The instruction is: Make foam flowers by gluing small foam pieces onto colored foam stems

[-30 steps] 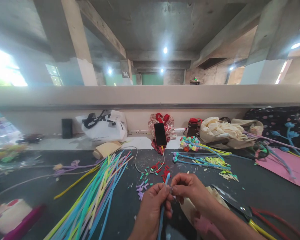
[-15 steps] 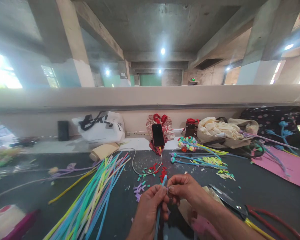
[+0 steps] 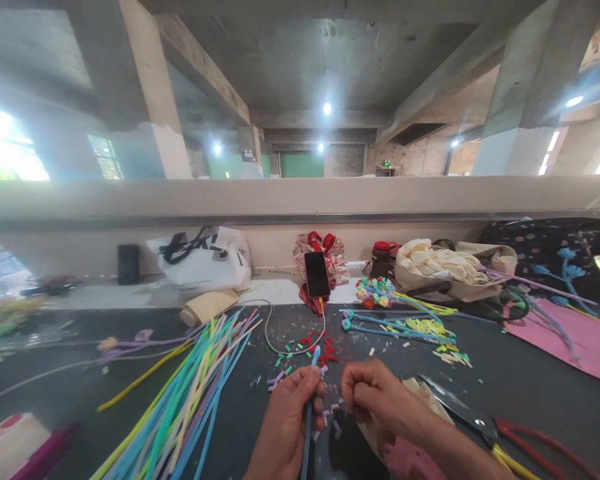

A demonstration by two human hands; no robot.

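My left hand (image 3: 293,408), low in the middle of the view, pinches a blue fuzzy stem (image 3: 307,433) that stands nearly upright, its tip above the thumb. A small purple piece (image 3: 323,369) shows beside its fingertips. Just to the right, my right hand (image 3: 373,393) is closed, apart from the stem; whatever its curled fingers hold, if anything, is hidden. Small purple pieces (image 3: 336,427) lie on the dark table between the hands. Red pieces (image 3: 329,349) and green pieces (image 3: 289,355) lie beyond them.
Long coloured stems (image 3: 195,393) spread on the left. Large scissors (image 3: 473,417) lie right of my right forearm. A phone (image 3: 317,275) with a cable leans against a patterned bag at the back. Finished-looking blue stems (image 3: 390,327) and a pink sheet (image 3: 570,340) lie right.
My hands have moved apart. My left hand and the blue stem shifted slightly left, while my right hand came away from the stem and its fingers curled. More purple pieces show between them.
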